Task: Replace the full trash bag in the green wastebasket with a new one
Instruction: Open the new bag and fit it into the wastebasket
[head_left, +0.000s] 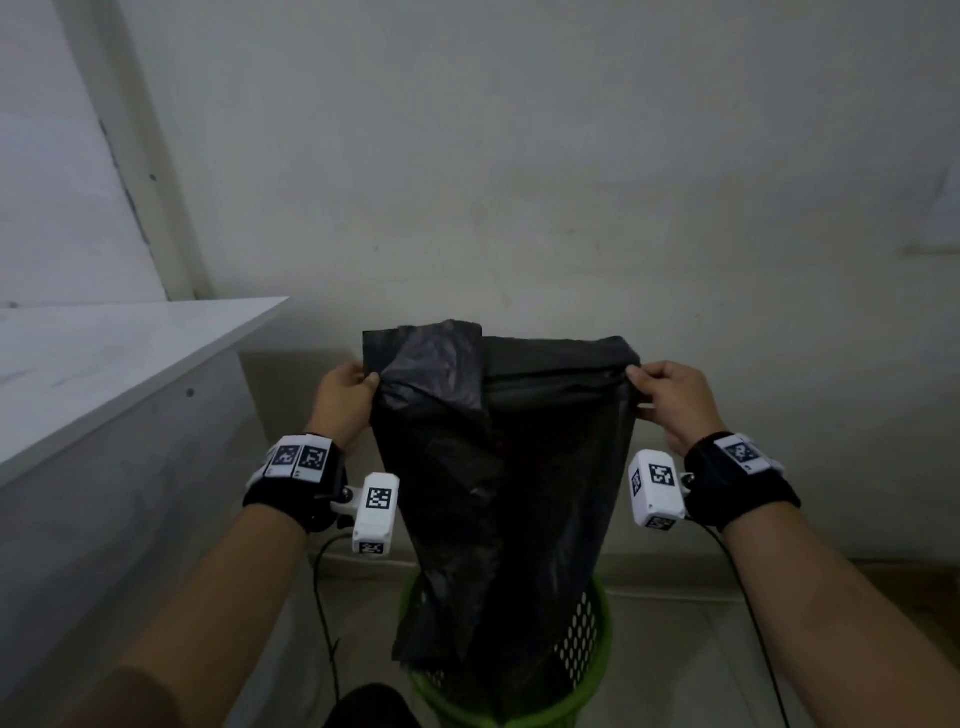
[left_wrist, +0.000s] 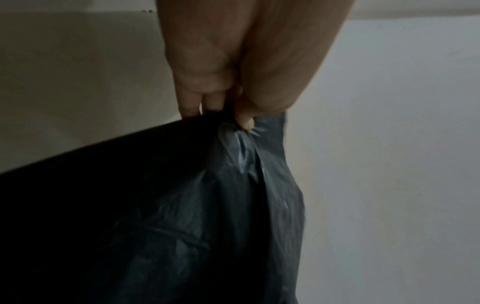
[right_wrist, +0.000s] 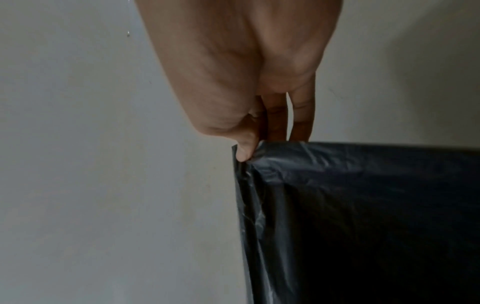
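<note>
A black trash bag (head_left: 498, 467) hangs stretched between my two hands above the green mesh wastebasket (head_left: 587, 639), and its lower end reaches down inside the basket. My left hand (head_left: 345, 395) pinches the bag's top left corner. In the left wrist view my left hand (left_wrist: 233, 115) has thumb and fingers bunching the plastic of the bag (left_wrist: 207, 205). My right hand (head_left: 660, 395) pinches the top right corner. In the right wrist view my right hand (right_wrist: 254, 148) has its thumb pressed on the bag's (right_wrist: 363, 205) rim. The bag's mouth gapes slightly at the top.
A white table (head_left: 104, 364) stands at the left, its side panel close to the wastebasket. A pale wall (head_left: 571, 182) rises right behind the bag. Black cables (head_left: 324, 613) hang from both wrist cameras down beside the basket. Tiled floor (head_left: 675, 649) lies to the right.
</note>
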